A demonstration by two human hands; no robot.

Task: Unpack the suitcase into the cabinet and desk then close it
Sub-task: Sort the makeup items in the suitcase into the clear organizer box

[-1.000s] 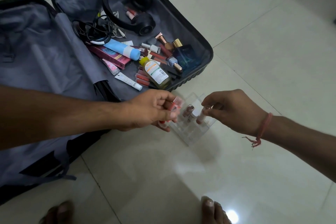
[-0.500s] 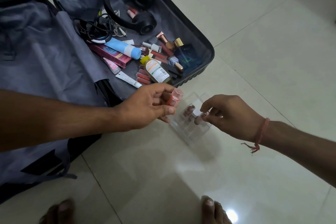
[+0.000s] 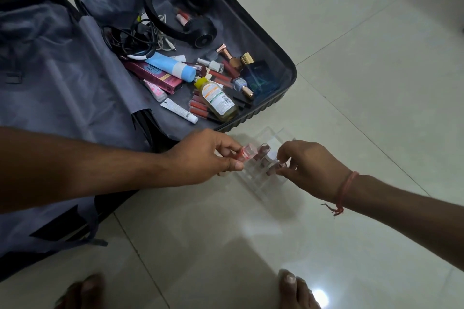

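A red-capped lip tube [image 3: 247,153] is pinched by the left hand [image 3: 200,155] over the clear organizer [image 3: 263,170]. A brown tube [image 3: 272,170] in the organizer is pinched by the right hand [image 3: 308,165]. The open suitcase [image 3: 283,57] is seen at 11 o'clock.

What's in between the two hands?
In the head view, the clear organizer on the floor sits between the left hand and right hand, with brownish tubes standing in its slots.

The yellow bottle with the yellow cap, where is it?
The yellow bottle lies in the open suitcase, near its front edge, between red lip tubes and the dark blue perfume bottle.
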